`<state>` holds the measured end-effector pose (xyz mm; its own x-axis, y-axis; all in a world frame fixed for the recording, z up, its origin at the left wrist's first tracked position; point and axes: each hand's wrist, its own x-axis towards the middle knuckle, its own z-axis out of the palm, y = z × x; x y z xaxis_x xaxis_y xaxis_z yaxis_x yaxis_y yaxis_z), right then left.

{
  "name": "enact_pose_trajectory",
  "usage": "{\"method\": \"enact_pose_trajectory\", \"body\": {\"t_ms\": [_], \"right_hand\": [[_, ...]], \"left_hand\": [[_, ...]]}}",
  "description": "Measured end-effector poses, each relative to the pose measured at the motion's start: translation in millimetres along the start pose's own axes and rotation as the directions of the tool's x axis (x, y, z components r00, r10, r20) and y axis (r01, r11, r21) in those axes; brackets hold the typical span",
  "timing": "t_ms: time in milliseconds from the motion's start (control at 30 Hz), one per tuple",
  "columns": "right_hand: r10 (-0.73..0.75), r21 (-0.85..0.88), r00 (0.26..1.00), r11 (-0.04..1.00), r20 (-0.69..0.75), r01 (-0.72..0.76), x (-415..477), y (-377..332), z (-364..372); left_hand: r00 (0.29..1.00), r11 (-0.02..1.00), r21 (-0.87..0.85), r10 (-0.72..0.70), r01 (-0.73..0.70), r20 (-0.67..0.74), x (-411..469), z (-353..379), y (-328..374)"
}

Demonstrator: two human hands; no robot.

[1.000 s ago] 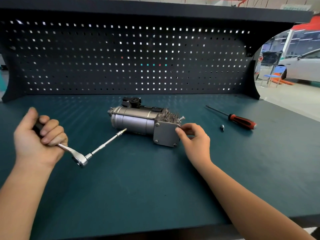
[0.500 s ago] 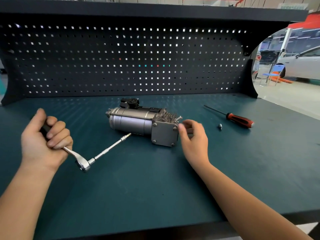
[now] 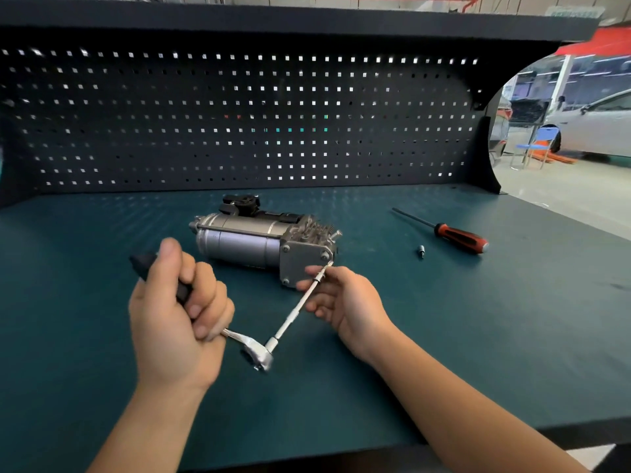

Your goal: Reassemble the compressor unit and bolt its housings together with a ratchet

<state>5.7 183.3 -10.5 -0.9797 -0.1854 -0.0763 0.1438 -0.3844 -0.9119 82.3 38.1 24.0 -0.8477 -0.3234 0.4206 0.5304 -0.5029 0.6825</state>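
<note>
Now left hand (image 3: pixel 177 312) grips the black-handled chrome ratchet (image 3: pixel 257 353); right hand (image 3: pixel 341 302) pinches its extension (image 3: pixel 300 302), tip at a corner bolt (image 3: pixel 325 256) of the grey cylindrical metal compressor unit (image 3: pixel 246 244) on the desk (image 3: pixel 478 336); bolting step, seemingly; next, seat squarely, swing.

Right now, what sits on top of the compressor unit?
A black block sits on the compressor unit, along its far top edge; one bolt sticks up at the finned end. The block's far side is hidden.
</note>
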Motion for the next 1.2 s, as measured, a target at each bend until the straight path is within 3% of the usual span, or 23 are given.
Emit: {"method": "enact_pose_trajectory", "body": {"t_ms": [300, 767, 900, 1000, 1100, 1133, 1200], "right_hand": [[-0.004, 0.022, 1.0, 1.0, 0.027, 0.003, 4.5, 4.4, 0.9], [0.034, 0.082, 0.999, 0.996, 0.016, -0.035, 9.9, 3.2, -2.1], [0.027, 0.11, 0.999, 0.994, 0.028, -0.03, 11.6, 3.0, -4.7], [0.019, 0.137, 0.999, 0.99, 0.03, -0.023, 11.4, 1.8, -5.4], [0.011, 0.144, 1.0, 0.989, 0.029, -0.015, 13.8, 3.8, -7.1], [0.011, 0.146, 1.0, 0.989, 0.026, -0.015, 13.5, 3.9, -7.3], [0.023, 0.154, 0.999, 0.988, 0.045, -0.029, 13.4, 4.7, -4.7]], "left_hand": [[0.992, 1.0, -0.021, -0.006, 0.004, -0.124, -5.7, 2.0, -12.7], [0.983, 0.999, 0.018, -0.028, 0.032, -0.18, -3.3, 5.9, -14.6], [0.929, 0.967, -0.215, -0.203, 0.14, -0.308, 4.0, 5.4, -11.7], [0.891, 0.921, -0.363, -0.279, 0.142, -0.359, 6.3, 6.2, -10.3], [0.932, 0.969, -0.23, -0.166, 0.093, -0.321, 3.3, 13.2, -10.3], [0.964, 0.992, -0.114, -0.08, 0.053, -0.252, 1.2, 18.0, -9.9], [0.994, 0.979, 0.17, 0.107, -0.109, 0.024, -3.3, 32.2, -10.1]]}}
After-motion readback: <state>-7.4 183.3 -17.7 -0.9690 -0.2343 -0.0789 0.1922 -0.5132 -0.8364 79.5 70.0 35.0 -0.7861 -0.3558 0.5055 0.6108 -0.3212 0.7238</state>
